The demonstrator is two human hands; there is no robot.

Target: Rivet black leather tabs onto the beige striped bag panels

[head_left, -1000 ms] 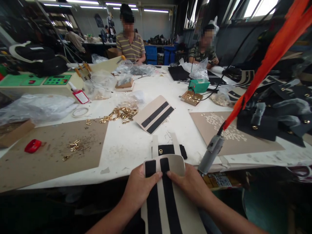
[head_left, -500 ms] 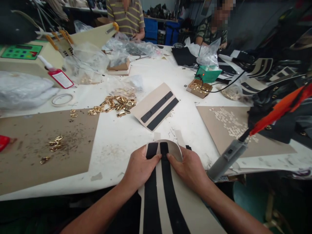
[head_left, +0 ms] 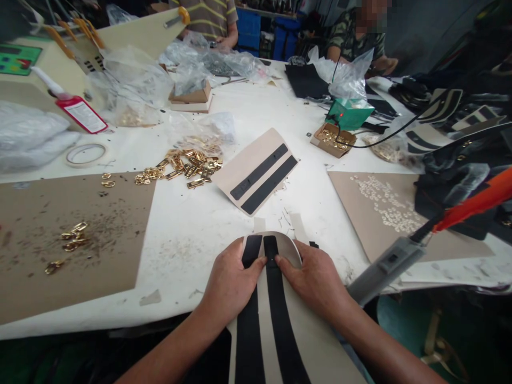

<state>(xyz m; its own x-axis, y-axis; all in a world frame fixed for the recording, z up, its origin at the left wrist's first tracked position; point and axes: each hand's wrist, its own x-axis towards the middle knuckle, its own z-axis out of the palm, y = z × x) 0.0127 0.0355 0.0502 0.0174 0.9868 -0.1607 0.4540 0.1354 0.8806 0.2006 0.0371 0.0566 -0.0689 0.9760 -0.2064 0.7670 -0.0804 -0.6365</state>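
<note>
A long beige panel with two black strips (head_left: 262,314) runs from the table's front edge down toward my lap, its far end curled up. My left hand (head_left: 232,277) grips the left side of that end, thumb pressed on top beside the right-hand strip. On the other side my right hand (head_left: 314,274) holds it the same way, thumb on the strip near a small dark spot. The fingers of both hands are hidden beneath the panel. Beyond it lies a similar smaller beige panel with two black strips (head_left: 262,173), flat on the table.
Gold metal fittings (head_left: 194,162) lie in a pile left of centre. A brown board (head_left: 112,256) is at left, another with small pale rings (head_left: 388,205) at right. A grey-handled tool (head_left: 386,266) juts in near my right forearm. Two people sit across the table.
The view has shifted slightly, so table items at left appear further left. Both hands keep their hold on the panel, thumbs in nearly the same place.
</note>
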